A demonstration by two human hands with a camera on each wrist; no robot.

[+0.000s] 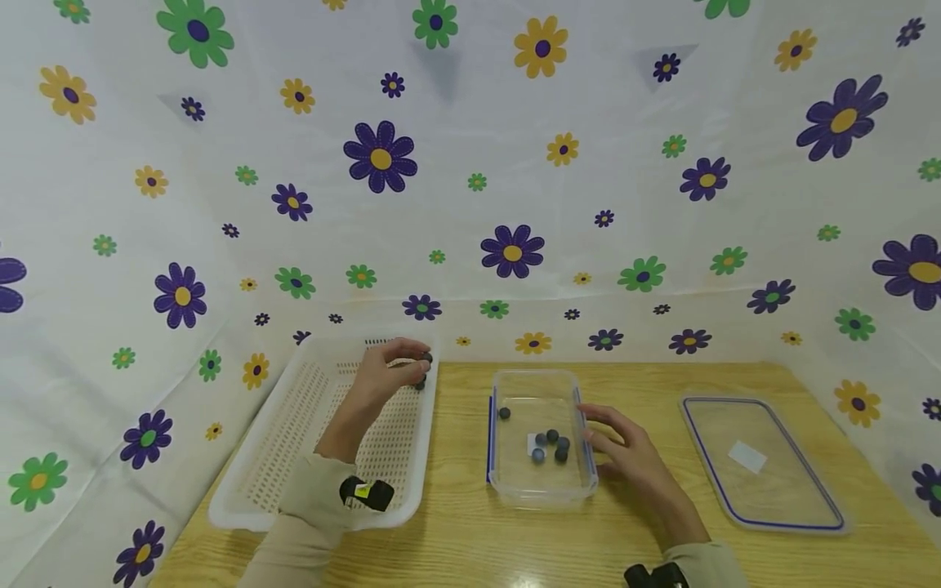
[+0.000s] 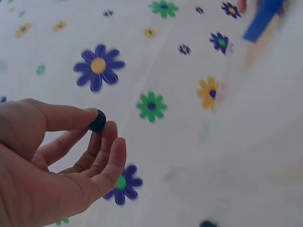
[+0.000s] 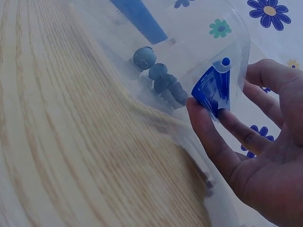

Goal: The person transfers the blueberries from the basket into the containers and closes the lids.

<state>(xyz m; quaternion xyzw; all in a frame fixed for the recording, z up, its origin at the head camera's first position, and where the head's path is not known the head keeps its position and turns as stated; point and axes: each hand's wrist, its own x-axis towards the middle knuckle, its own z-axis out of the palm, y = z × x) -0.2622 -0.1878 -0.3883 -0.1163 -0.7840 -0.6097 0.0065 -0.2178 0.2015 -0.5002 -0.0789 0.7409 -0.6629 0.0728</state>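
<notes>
Blueberry (image 2: pixel 97 121) pinched by the left hand (image 1: pixel 378 377), over the right side of the white basket (image 1: pixel 390 441). Risk: a light fingertip hold may let it slip and roll; a right-hand tug could tip the clear box (image 1: pixel 540 494), spilling 6 berries (image 1: pixel 552 435). Left forearm crosses the basket; right hand (image 1: pixel 628 449), fingers bent, grips the box's latch side.

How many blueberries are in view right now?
8. One held blueberry in the left hand; one loose blueberry in the white basket; one far-left blueberry and a cluster of five in the clear container. The left hand may hide others.
</notes>
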